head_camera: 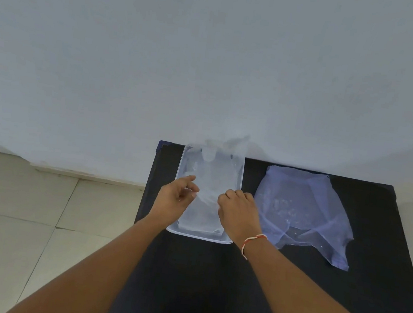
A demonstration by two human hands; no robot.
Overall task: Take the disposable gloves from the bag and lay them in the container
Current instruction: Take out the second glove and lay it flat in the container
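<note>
left fingertips [192,186] pinch edge of thin clear plastic glove [210,182]; right fingers [234,195] curled down on same film, apparently gripping. left hand [175,199] and right hand [238,215] hover over shallow clear rectangular plastic container [178,179]. glove lies spread inside container, top end blurred past far rim. step in hand, by my reading: laying and flattening glove. crumpled translucent plastic bag [305,210] lies just right on black table [211,274]; contents unclear. next: release, reach for bag.
</note>
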